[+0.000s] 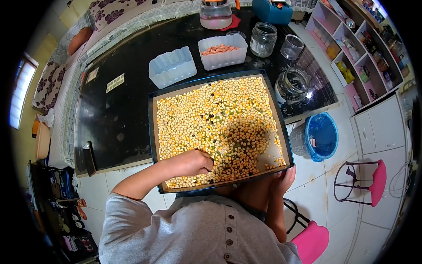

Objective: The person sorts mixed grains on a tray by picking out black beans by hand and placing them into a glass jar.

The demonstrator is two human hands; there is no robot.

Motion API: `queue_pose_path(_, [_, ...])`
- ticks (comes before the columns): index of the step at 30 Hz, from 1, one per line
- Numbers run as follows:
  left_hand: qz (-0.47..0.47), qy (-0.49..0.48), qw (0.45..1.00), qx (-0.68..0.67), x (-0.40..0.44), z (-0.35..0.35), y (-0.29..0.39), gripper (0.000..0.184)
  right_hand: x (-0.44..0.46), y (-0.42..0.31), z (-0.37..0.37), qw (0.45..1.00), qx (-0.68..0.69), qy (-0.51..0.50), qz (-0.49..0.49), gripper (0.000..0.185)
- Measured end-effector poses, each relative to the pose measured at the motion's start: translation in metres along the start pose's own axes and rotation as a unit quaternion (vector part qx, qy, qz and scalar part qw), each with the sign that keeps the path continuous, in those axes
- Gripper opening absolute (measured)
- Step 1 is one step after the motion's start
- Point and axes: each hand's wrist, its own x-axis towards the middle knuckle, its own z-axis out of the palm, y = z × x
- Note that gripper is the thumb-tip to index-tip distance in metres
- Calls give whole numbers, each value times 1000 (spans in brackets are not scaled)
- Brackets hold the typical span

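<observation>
A shallow box [154,132] full of pale and yellow kernels, with scattered black and green beans, rests partly on the black table and partly over my lap. My left hand [195,163] is closed, its fingertips down among the kernels at the near left; whatever it pinches is too small to make out. My right hand [285,178] grips the box's near right corner from outside, its fingers partly hidden underneath. Beyond the box stand a clear plastic container [172,68] and another container [224,58] holding pinkish nuts. A jar with dark contents [292,86] is to the right.
On the black table [114,132] are an empty glass jar [263,40], a small clear cup [292,47], a pitcher [215,16] and a phone-like object [89,158]. A blue bin [323,136] and pink stools [378,182] stand on the right.
</observation>
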Motion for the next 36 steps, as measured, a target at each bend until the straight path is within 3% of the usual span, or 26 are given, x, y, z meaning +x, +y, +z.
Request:
queue_pose_path(7, [-4,-29,1000,11,4,-6,2,13,2,0,2,1000,2,17,9,43])
queue_pose_path(10, [49,-23,999,-4,13,-21,6,12,3,3,4,998,-17,42,-35,28])
queue_pose_path(14, [39,-31,999,8,36,-42,19,11,1,-7,14,996,-72,30,-41,42])
queue_pose_path(21, [124,85,987,64,107,-107,49,12,-2,-12,9,997,-62,-10,-36,49])
queue_pose_path(26, [190,152,963,114,173,-162,75,12,1,-5,7,999,-18,-22,-30,44])
queue_pose_path(28, [163,146,966,141,194,-175,88,12,4,-1,7,993,7,-57,-98,38])
queue_pose_path(36, [109,102,973,177,242,-170,70,17,4,-3,8,991,-19,-63,-119,34])
